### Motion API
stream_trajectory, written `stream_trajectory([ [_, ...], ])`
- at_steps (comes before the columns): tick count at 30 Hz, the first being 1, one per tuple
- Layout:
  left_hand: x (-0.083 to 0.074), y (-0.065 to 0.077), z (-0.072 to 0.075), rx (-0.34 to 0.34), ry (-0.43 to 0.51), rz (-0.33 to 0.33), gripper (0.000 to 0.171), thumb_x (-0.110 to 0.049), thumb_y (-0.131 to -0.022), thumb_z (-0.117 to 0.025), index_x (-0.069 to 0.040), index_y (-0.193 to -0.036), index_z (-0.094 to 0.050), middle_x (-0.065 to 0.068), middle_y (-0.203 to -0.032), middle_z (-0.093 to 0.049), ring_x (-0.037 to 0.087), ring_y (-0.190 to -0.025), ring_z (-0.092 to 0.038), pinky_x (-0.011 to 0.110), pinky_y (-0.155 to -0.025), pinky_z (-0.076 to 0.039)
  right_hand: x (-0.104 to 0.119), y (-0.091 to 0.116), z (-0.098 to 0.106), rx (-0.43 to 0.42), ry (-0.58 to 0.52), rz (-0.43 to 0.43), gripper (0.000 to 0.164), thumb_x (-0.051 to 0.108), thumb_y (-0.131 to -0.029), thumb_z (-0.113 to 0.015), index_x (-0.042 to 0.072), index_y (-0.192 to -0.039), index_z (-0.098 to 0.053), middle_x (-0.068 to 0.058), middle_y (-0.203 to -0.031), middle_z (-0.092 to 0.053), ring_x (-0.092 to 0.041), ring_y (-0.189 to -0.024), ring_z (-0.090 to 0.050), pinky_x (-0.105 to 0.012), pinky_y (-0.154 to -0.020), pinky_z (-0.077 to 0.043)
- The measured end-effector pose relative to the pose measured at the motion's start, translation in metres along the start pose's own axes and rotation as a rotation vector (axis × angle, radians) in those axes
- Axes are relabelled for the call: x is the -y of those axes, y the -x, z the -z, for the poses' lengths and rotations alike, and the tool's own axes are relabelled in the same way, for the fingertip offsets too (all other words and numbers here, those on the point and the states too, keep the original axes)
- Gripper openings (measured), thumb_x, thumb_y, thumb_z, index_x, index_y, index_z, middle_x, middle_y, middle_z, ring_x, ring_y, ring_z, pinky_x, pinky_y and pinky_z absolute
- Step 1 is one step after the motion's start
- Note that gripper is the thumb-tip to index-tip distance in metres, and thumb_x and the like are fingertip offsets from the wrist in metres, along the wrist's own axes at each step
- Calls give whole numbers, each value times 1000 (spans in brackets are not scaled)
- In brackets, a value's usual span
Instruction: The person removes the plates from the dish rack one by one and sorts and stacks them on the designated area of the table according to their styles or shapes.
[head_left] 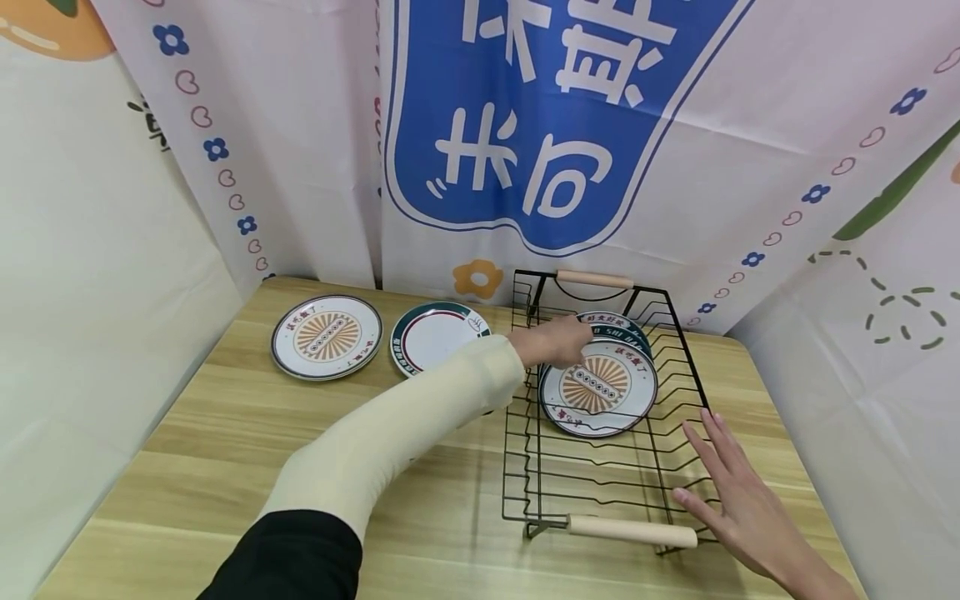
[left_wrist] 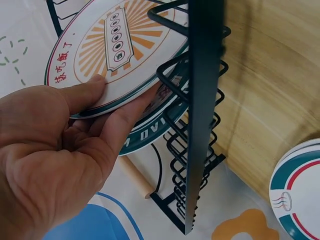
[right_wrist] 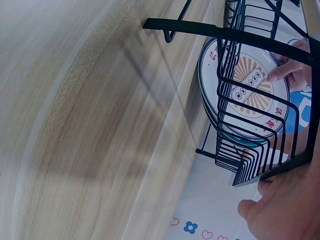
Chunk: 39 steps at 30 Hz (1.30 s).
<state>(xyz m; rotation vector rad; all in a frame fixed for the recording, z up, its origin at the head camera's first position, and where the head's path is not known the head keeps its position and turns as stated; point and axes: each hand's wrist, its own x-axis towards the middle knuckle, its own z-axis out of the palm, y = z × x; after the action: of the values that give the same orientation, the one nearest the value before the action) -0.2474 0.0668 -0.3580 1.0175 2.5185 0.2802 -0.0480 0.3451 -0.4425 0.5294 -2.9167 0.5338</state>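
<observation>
The left hand [head_left: 557, 340] pinches a sunburst plate [head_left: 618, 398], thumb against fingers, upright within the wire rack [head_left: 633, 531]; the right hand [head_left: 738, 492] holds nothing, fingers spread at the rack's right side; green-rimmed plates [head_left: 633, 335] stand behind in the rack; another sunburst plate [head_left: 327, 337] and a green-rimmed plate [head_left: 438, 335] lie left on the surface [head_left: 420, 542].

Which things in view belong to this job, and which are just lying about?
Likely in the job:
left hand, pinching a sunburst plate;
wire rack around that plate;
green-rimmed dishware behind it;
right hand at the rack's side;
tabletop sunburst plate and tabletop green-rimmed plate, probably too, though neither is in hand.

Just surroundings:
table;
printed cloth behind it.
</observation>
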Motion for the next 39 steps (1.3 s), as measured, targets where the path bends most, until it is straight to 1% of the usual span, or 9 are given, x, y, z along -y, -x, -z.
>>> stream_trajectory([
  [5,1,-1,-3,-23,5,-14,12,-20,-100,-56,-10,-104,-62,-1,-77,-51,10,-64,-46,21,-60,-43,0,0,0,-9,-1,0,88,35,-86,-71,18,-156,-21,-7,-164,-5,-28,-151,0,-75,-95,-29],
  [12,1,1,-5,-60,24,-47,14,-18,-100,-55,-8,-103,-65,-1,-70,-45,8,-56,-41,19,-52,-39,1,1,0,-14,4,-8,88,35,-86,-72,19,-156,-21,-6,-165,-6,-25,-151,0,-75,-87,-34],
  [18,1,9,-2,-128,20,-53,17,-18,-101,-55,-7,-110,-64,1,-79,-56,10,-60,-47,18,-55,-43,1,1,1,-12,-5,-13,88,35,-86,-71,20,-157,-20,-5,-165,-5,-25,-151,0,-75,-88,-33],
  [21,2,14,-1,-165,23,-64,18,-18,-101,-54,-6,-109,-65,2,-79,-58,10,-61,-50,19,-56,-44,1,1,1,-11,-5,-11,88,35,-87,-71,20,-157,-20,-6,-165,-5,-26,-151,0,-75,-89,-32],
  [23,3,18,-1,-190,22,-75,19,-19,-101,-54,-6,-108,-66,2,-76,-59,10,-58,-50,18,-54,-43,1,2,1,-10,-7,-9,87,35,-87,-71,19,-157,-20,-6,-165,-5,-26,-151,1,-75,-94,-30],
  [27,3,28,1,-264,48,-79,21,-19,-102,-52,-5,-111,-66,1,-71,-59,8,-51,-51,17,-48,-42,1,3,1,-8,-9,-8,87,35,-87,-70,19,-157,-20,-7,-165,-5,-26,-151,1,-73,-102,-24],
  [31,3,41,9,-373,111,-91,20,-19,-101,-53,-7,-110,-67,0,-66,-60,9,-51,-53,17,-49,-43,1,3,2,-10,-5,-10,87,35,-87,-70,20,-157,-19,-7,-164,-5,-25,-151,2,-74,-100,-25],
  [34,5,54,16,-438,173,-120,19,-19,-101,-55,-8,-109,-68,1,-71,-64,8,-55,-57,18,-51,-45,1,3,2,-13,3,-10,88,36,-87,-71,20,-157,-19,-9,-164,-7,-24,-151,1,-75,-96,-28],
  [39,14,82,24,-500,261,-133,22,-22,-102,-53,-9,-114,-67,2,-82,-70,6,-54,-59,20,-48,-46,2,1,1,-14,4,-4,88,37,-87,-70,20,-157,-19,-10,-164,-7,-25,-151,1,-74,-99,-26],
])
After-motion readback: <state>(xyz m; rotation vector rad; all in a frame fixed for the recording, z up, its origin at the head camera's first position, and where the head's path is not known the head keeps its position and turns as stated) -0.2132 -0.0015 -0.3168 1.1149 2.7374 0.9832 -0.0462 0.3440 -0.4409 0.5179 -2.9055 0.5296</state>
